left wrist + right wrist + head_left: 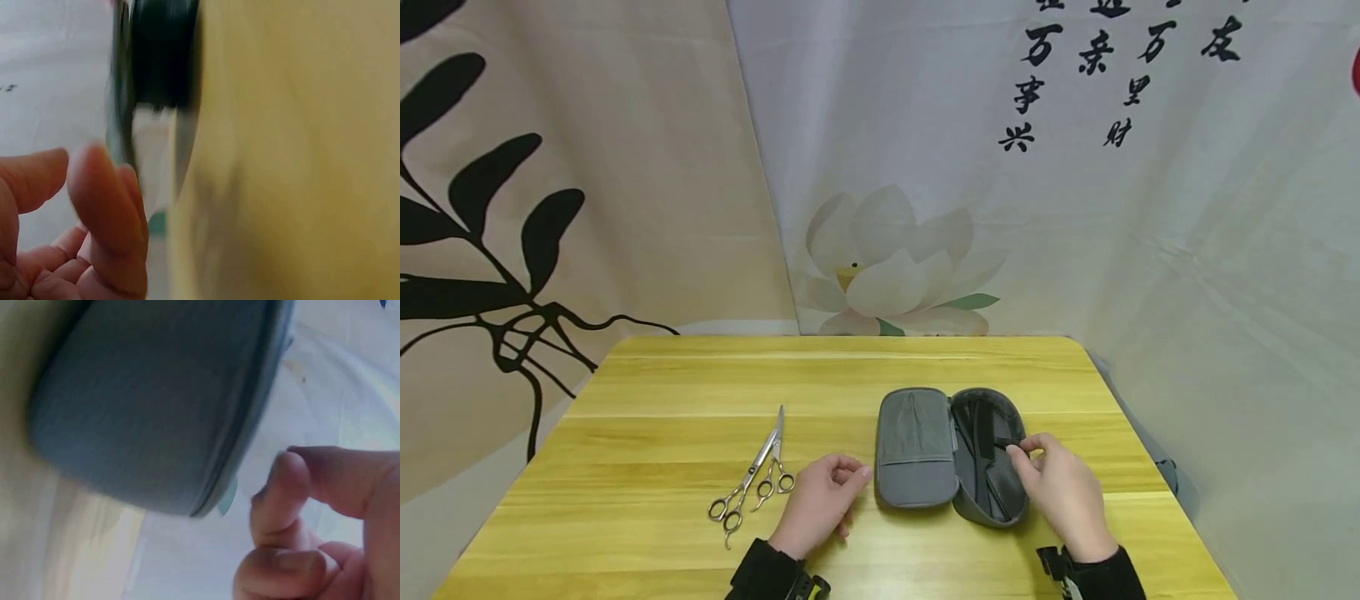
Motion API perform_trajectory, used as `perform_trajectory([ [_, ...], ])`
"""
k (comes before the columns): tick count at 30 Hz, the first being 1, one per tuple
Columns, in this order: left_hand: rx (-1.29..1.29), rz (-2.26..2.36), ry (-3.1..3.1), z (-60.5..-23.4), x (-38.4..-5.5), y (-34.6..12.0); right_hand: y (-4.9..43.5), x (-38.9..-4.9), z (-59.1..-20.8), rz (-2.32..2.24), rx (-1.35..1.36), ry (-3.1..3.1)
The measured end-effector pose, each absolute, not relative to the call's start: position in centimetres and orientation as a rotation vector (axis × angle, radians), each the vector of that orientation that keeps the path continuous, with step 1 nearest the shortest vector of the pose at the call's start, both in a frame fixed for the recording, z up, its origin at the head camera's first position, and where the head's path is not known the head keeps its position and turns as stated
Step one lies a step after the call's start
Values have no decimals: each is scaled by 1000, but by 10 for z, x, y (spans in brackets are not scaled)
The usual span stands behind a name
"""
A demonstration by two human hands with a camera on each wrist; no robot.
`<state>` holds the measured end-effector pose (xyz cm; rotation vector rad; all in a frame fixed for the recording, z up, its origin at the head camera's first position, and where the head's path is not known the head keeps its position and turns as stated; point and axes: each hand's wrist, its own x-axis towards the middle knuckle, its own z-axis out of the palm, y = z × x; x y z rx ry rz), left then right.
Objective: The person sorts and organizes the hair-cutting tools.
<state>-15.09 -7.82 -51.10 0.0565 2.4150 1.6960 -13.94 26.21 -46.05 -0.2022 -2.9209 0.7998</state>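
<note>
A grey zip case (917, 483) lies unfolded, its pocketed lid on the left and its deep half on the right. Inside the deep half are a black comb (981, 429) and other slim dark tools. My right hand (1063, 492) is over the right rim, thumb and forefinger pinching a small black thing (1002, 442) whose kind I cannot tell. In the right wrist view, the fingertips (290, 465) meet just beyond the case rim. My left hand (823, 500) holds nothing, its fingers loosely bent, between the lid and two pairs of hairdressing scissors (750, 475).
The scissors lie side by side with blades pointing away, at the left of the wooden table (647, 433). Behind the table hangs a pale cloth (1075, 250) printed with a lotus and dark characters. Black wristbands (767, 575) circle both wrists.
</note>
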Motion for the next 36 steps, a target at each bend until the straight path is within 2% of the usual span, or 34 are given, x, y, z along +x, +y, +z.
perform_trajectory([
  [6, -84, 1213, 3040, -491, -161, -128, 278, -143, -465, 986, -246, -2854],
  [12, -157, 942, 3085, -498, -160, -163, 275, -144, -469, 985, -142, -2823],
  [18, -122, 802, 3075, -506, -160, -161, 268, -146, -473, 942, -21, -2811],
  [36, -220, 574, 3103, -499, -157, -159, 264, -143, -473, 965, 22, -2817],
])
